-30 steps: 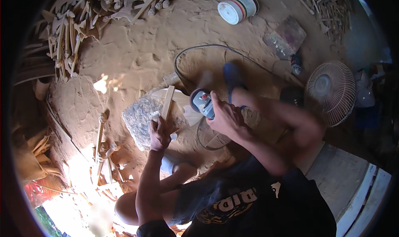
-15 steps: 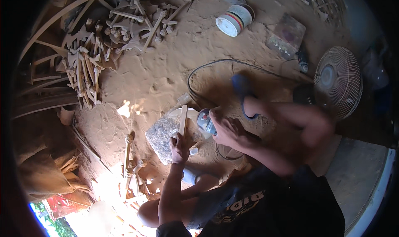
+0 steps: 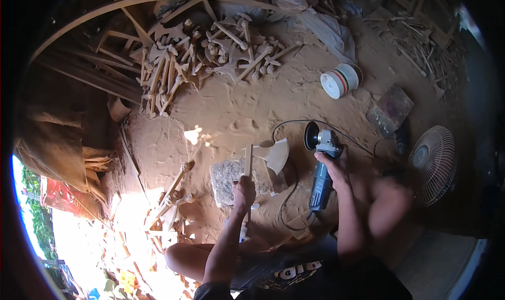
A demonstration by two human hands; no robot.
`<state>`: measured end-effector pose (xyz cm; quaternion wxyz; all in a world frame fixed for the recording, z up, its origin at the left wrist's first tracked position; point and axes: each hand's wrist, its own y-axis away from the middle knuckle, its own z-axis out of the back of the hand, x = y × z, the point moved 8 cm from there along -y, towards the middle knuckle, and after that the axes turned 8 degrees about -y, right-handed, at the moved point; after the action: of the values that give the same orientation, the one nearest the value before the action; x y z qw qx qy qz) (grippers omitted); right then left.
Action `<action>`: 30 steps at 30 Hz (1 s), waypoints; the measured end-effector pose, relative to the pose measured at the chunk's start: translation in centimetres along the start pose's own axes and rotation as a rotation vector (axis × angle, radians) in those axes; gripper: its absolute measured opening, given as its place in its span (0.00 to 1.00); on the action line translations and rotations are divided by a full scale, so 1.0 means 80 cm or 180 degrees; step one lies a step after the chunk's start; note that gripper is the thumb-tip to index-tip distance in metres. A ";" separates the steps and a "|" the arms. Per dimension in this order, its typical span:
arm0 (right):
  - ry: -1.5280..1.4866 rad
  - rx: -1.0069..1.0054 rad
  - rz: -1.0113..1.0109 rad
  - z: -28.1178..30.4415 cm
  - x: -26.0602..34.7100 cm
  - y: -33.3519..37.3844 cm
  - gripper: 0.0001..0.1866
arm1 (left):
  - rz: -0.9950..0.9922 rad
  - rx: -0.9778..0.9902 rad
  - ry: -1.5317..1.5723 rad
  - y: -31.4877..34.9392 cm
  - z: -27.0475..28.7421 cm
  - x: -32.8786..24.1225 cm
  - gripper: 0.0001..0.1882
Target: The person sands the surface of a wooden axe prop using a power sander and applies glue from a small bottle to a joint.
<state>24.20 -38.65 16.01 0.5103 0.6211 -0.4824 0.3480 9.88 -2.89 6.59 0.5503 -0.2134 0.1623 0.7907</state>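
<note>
My left hand is closed around the lower end of a straight wooden handle. It belongs to an axe-shaped wooden piece with a broad pale blade shape jutting right. That piece rests on or just above a rough grey stone block. Off to the right, my right hand grips an angle grinder near its metal head. The grinder is held upright, its dark round disc up and to the left, apart from the wood. From its lower end a black cord loops over the sand.
Many carved wooden pieces lie heaped at the far left, with more nearer me. A white striped bucket, a worn block and a fan stand along the right. Sandy ground spreads between them.
The grinder has moved right, away from the wooden piece, and turned upright in my right hand. My left hand keeps its hold on the handle. The whole view has shifted.
</note>
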 end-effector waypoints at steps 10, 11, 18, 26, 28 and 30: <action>0.1838 0.0739 0.1038 -0.094 0.023 0.039 0.51 | 0.2757 0.0270 0.4232 0.170 -0.133 -0.045 0.06; 0.1943 0.0837 0.1037 -0.108 0.011 0.041 0.51 | 0.2967 0.0135 0.4482 0.182 -0.148 -0.044 0.07; 0.2611 0.1862 0.0996 -0.203 -0.076 0.073 0.53 | 0.3062 0.0176 0.3221 0.191 -0.146 -0.048 0.16; 0.3264 0.2226 0.0874 -0.280 -0.127 0.098 0.49 | 0.3096 0.0090 0.3273 0.191 -0.167 -0.030 0.18; 0.3456 0.2226 0.0521 -0.282 -0.130 0.104 0.48 | 0.3083 -0.0015 0.3484 0.189 -0.171 -0.033 0.16; 0.3679 0.2157 0.0602 -0.286 -0.125 0.107 0.48 | 0.3078 -0.0008 0.3393 0.187 -0.172 -0.035 0.14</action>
<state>14.47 -14.16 14.73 0.4306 0.4160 -0.0485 0.7995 -1.13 -16.99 -3.42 -0.0157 -0.4752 0.4842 0.7345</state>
